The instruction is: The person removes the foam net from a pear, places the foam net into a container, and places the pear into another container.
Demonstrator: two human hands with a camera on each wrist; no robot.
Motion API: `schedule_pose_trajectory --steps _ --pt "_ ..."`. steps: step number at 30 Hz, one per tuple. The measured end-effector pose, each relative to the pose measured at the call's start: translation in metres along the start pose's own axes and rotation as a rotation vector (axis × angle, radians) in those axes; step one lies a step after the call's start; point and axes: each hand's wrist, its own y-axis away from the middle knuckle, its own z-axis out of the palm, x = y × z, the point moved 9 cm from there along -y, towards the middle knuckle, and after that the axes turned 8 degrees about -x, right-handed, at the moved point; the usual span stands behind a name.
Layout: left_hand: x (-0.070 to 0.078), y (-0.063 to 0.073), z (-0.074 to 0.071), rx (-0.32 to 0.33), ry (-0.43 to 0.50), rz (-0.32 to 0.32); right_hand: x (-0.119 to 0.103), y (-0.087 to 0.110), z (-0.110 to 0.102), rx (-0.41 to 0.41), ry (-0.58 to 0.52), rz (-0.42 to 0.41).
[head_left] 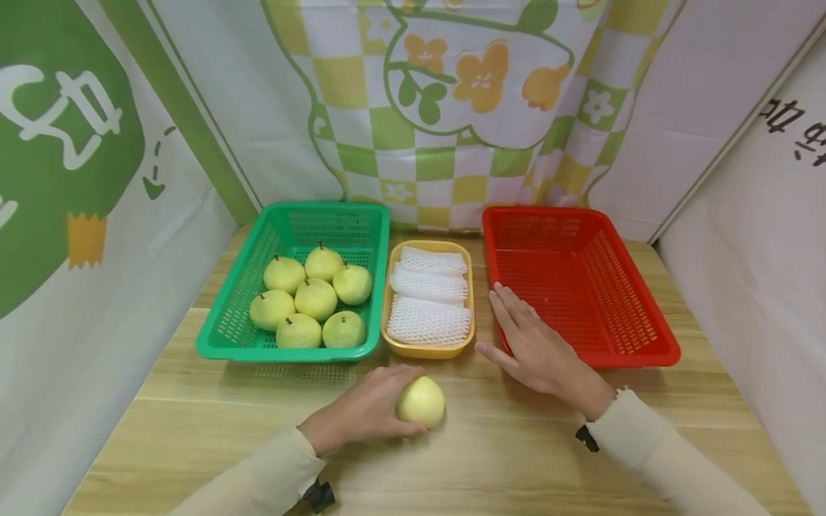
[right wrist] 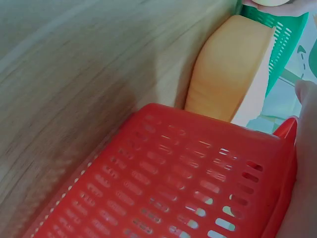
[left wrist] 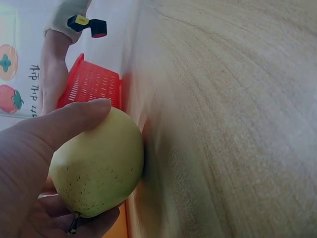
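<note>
My left hand (head_left: 377, 405) grips a pale yellow-green pear (head_left: 422, 403) in front of the yellow tray. In the left wrist view, thumb and fingers curl round that pear (left wrist: 101, 163), its stem pointing down. My right hand (head_left: 538, 347), fingers nearly straight, lies over the near left corner of the red basket (head_left: 581, 360); the right wrist view shows only part of the hand (right wrist: 304, 163) along the basket rim. White foam net sleeves (head_left: 430, 321) lie in the yellow tray (head_left: 429, 351). Several pears (head_left: 316, 299) with stems sit in the green basket (head_left: 284, 354).
The three containers stand in a row on the wooden table (head_left: 490, 459): green left, yellow middle, red right. A checked cloth (head_left: 445, 165) hangs behind them. White printed panels (head_left: 761, 287) close off both sides.
</note>
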Motion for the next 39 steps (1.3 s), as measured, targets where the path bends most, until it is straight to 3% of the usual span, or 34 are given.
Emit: schedule_pose_trajectory --steps 7,14,18,22,25,29,33,36,39 --pt "0.004 -0.001 0.0 -0.007 -0.014 0.015 -0.002 -0.001 0.003 0.014 0.066 -0.006" --pt "0.025 0.006 -0.013 -0.022 -0.075 0.065 -0.002 -0.001 0.004 0.03 0.104 -0.003" --pt "0.042 0.017 -0.043 -0.032 -0.126 0.091 -0.001 -0.001 0.005 0.027 0.102 0.0" --pt "0.054 0.026 -0.088 0.002 -0.171 0.125 -0.002 -0.001 0.005 0.023 0.102 0.002" --pt "0.054 0.026 -0.125 0.036 -0.215 0.126 -0.001 -0.002 0.006 0.022 0.1 0.003" --pt "0.038 0.013 -0.174 0.085 -0.266 0.086 0.0 -0.001 0.005 0.027 0.1 0.005" --pt "0.005 -0.011 -0.216 0.107 -0.295 -0.012 -0.001 -0.002 0.005 0.028 0.098 0.002" --pt "-0.024 -0.031 -0.237 0.091 -0.326 -0.084 -0.002 -0.002 0.005 0.032 0.096 -0.001" --pt "-0.049 -0.049 -0.245 0.066 -0.335 -0.129 -0.003 -0.001 0.005 0.036 0.095 -0.007"
